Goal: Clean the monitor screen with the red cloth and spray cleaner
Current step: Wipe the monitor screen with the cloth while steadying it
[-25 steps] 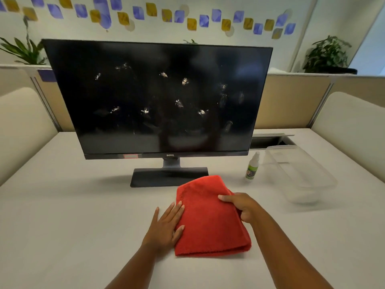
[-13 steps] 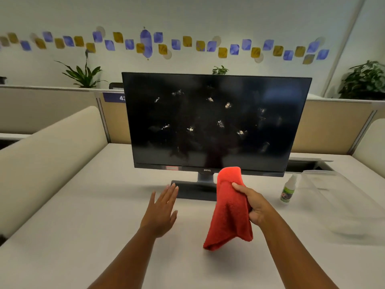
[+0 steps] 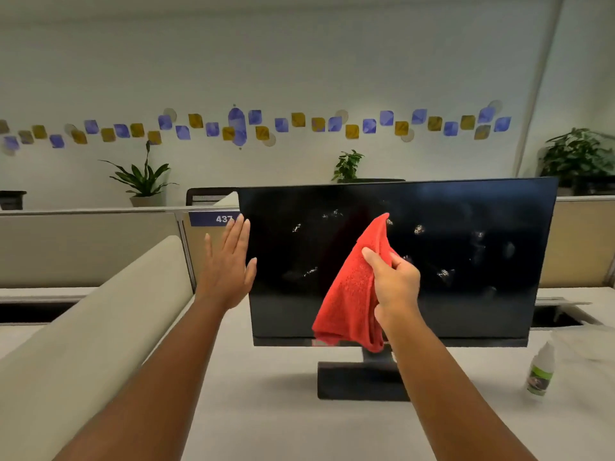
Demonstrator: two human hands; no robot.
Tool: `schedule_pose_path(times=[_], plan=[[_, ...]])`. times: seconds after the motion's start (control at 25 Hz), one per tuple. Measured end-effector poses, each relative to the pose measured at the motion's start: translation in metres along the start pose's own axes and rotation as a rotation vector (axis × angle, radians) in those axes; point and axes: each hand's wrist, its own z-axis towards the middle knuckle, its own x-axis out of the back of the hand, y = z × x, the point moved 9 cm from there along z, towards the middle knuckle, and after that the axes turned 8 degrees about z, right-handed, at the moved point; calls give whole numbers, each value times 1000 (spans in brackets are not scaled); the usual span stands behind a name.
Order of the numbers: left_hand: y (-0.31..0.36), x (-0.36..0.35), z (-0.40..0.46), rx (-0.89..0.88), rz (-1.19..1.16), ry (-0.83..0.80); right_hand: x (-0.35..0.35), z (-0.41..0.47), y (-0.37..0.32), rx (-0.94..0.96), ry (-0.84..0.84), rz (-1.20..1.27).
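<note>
Fingers (image 3: 372,257) of the right hand (image 3: 396,287) pinch the red cloth (image 3: 352,294) before the monitor (image 3: 466,294).

The blue sign (image 3: 213,218) on the partition reads "437".

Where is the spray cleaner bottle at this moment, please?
In the head view, the spray cleaner bottle stands upright on the white desk at the far right, below the monitor's lower right corner, untouched by either hand.

We note monitor (image 3: 432,261) on desk (image 3: 266,410), cloth (image 3: 352,294) before screen, spray bottle (image 3: 539,374) at right, left hand (image 3: 229,261) beside left edge.
</note>
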Motion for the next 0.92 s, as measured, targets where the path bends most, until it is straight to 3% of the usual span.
schedule_pose_path(times=[0.2,0.32,0.44,0.72,0.92], plan=[[-8,20,61,-73,-88,83,-73,6,-51,665,157,-292],[-7,16,78,-93,-177,80,-117,22,-20,916,127,-900],[-6,17,85,-60,-311,126,-122,43,6,1083,127,-1216],[-9,12,88,-9,-471,149,-141,56,15,1204,159,-1227],[-12,11,88,-14,-471,153,-167,31,61,1392,-69,-1330]])
